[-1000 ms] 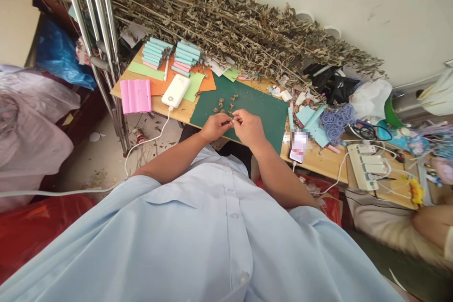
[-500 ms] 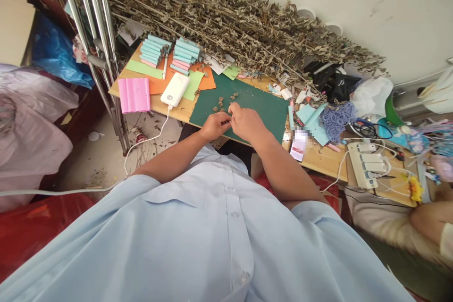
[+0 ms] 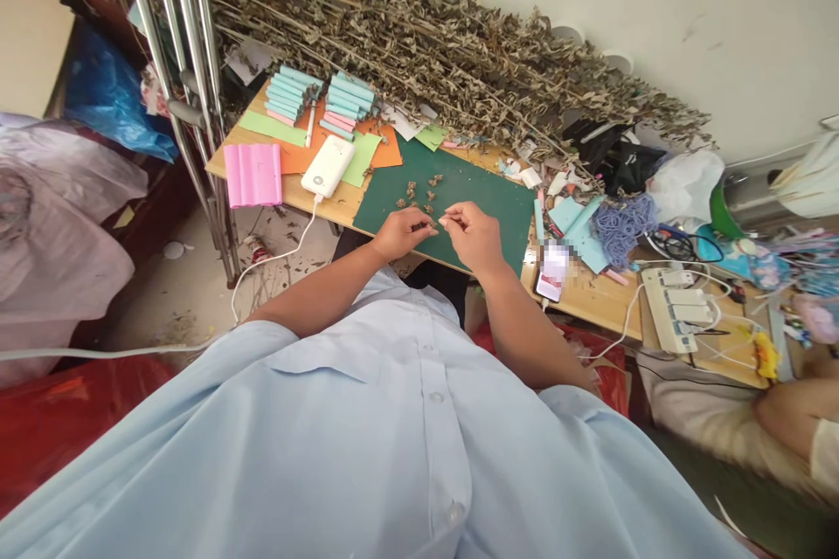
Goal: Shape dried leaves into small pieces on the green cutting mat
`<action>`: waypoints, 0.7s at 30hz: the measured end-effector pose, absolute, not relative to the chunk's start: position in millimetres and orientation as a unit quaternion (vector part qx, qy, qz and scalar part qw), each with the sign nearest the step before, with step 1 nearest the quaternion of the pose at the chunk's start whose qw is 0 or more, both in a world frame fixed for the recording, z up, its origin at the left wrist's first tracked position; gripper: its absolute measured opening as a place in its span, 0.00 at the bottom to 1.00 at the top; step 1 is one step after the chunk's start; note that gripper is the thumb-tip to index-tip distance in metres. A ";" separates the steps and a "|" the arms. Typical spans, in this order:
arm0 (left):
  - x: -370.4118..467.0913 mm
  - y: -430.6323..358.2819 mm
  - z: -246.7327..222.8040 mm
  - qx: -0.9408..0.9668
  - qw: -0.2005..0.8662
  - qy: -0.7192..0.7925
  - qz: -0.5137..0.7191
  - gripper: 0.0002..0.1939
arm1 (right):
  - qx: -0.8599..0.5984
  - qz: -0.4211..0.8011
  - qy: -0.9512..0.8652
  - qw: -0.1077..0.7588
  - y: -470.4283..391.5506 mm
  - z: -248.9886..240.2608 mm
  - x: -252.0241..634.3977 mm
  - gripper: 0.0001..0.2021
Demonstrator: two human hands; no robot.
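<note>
Both hands are over the near edge of a dark green mat. My left hand is closed in a pinch, with a small dark bit, like dried leaf, at its fingertips. A short gap to the right, my right hand also pinches; whatever is between its fingers is too small to make out. Several crumpled brown dried-leaf clumps lie on the mat just beyond my hands. Behind the table stretches a long heap of dried leafy stalks.
Rolled blue and pink paper tubes, a white power bank with its cable and pink folded paper lie left. A phone, purple yarn and a power strip lie right. Metal crutches stand at the left end.
My hands have come apart, the right one shifting a little to the right. Another dried clump now shows on the mat just beyond the fingertips.
</note>
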State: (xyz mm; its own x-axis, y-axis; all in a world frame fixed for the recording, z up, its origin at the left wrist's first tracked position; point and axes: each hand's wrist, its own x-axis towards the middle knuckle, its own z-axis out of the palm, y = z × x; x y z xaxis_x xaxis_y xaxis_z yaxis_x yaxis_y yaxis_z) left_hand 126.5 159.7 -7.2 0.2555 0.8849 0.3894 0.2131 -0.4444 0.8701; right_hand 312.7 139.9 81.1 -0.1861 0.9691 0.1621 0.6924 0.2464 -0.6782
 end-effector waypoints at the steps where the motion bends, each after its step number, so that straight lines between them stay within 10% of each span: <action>1: 126.4 159.7 -7.5 0.707 0.358 0.389 0.470 0.17 | -0.569 0.225 -0.734 0.294 138.3 80.0 312.4 0.08; 21: 124.9 158.4 -5.4 0.713 0.352 0.379 0.473 0.15 | -0.530 0.085 -0.818 0.207 119.7 71.6 299.2 0.20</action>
State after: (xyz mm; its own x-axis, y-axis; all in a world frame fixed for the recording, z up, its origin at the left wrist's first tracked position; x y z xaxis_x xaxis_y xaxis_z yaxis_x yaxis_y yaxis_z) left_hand 124.9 158.4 -5.4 0.2660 0.8734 0.4079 0.2075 -0.4651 0.8606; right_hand 299.2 119.7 71.6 -0.3521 0.9024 0.2485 0.8317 0.4234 -0.3592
